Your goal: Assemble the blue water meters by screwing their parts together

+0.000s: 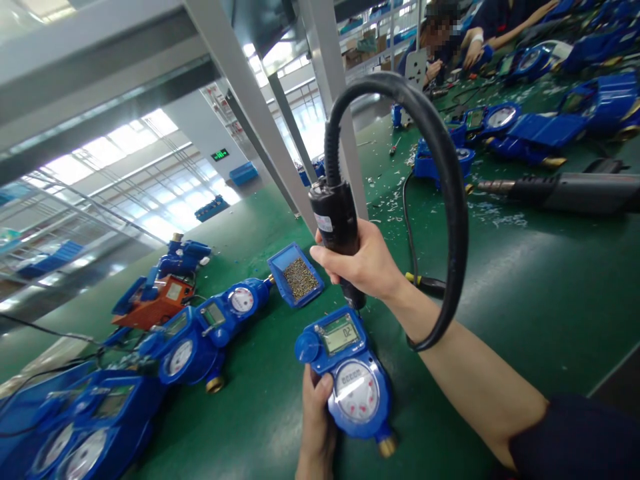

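My right hand (357, 260) is wrapped round a black electric screwdriver (334, 217), held upright with its thick black cable looping over my forearm. The tool's lower end is at the top edge of a blue water meter (353, 377), near the corner of its lit display. My left hand (317, 407) grips the meter's left side, thumb on the casing beside the round dial; its other fingers are mostly hidden. A blue tray (283, 283) of small screws (300, 277) lies just beyond the meter.
Several blue meters (185, 353) and an orange device (155, 303) are at the left. A heat gun (565, 190), a yellow-and-black tool (425, 283) and more meters lie at the right. Metal posts (330, 73) rise behind the tray. People work at the back right.
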Action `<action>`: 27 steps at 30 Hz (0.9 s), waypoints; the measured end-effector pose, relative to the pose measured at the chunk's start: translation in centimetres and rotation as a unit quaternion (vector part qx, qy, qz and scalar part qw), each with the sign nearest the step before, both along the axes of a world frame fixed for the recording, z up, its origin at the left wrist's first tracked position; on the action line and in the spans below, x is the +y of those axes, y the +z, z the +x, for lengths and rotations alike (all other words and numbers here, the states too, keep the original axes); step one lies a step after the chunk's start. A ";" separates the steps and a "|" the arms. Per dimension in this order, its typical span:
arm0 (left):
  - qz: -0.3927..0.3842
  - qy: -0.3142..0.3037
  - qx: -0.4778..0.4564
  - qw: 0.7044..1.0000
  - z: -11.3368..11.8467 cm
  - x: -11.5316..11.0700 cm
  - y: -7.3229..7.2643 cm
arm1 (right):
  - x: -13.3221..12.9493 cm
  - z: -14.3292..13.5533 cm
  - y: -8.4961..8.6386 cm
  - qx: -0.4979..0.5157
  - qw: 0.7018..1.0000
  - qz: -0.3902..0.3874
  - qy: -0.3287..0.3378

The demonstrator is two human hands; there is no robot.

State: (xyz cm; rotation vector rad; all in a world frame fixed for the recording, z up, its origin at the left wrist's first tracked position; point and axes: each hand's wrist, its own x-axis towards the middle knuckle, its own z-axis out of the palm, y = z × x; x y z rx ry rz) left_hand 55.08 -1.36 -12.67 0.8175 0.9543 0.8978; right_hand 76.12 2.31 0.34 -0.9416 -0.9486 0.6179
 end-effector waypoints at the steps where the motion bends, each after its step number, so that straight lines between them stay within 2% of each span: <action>1: 0.002 -0.006 -0.004 1.000 -0.1 0.1 0.0 | -0.4 0.0 0.4 0.011 1.000 -0.003 -0.001; 6: 0.024 -0.058 -0.041 0.997 -0.3 0.3 -0.2 | -5.0 0.2 3.4 0.069 0.994 0.080 -0.042; 10: 0.041 -0.098 -0.054 0.993 -0.5 0.6 -0.7 | -7.7 -0.5 4.6 0.079 0.994 0.070 0.007; 14: 0.054 -0.109 -0.072 0.990 -0.4 0.8 -0.9 | -7.4 -1.9 3.8 0.056 0.998 0.031 0.025; 19: 0.061 -0.123 -0.094 0.986 -0.2 0.6 -0.3 | -6.8 -3.5 2.7 0.014 0.999 -0.008 0.031; 24: 0.062 -0.127 -0.104 0.985 -0.1 0.5 -0.1 | -7.6 -4.6 1.5 -0.099 0.985 -0.060 0.129; 25: 0.060 -0.128 -0.105 0.984 -0.1 0.5 -0.1 | -7.8 -4.8 1.2 -0.113 0.983 -0.069 0.130; 27: 0.058 -0.128 -0.109 0.984 -0.1 0.4 -0.1 | -8.0 -5.0 0.5 -0.108 0.988 -0.066 0.088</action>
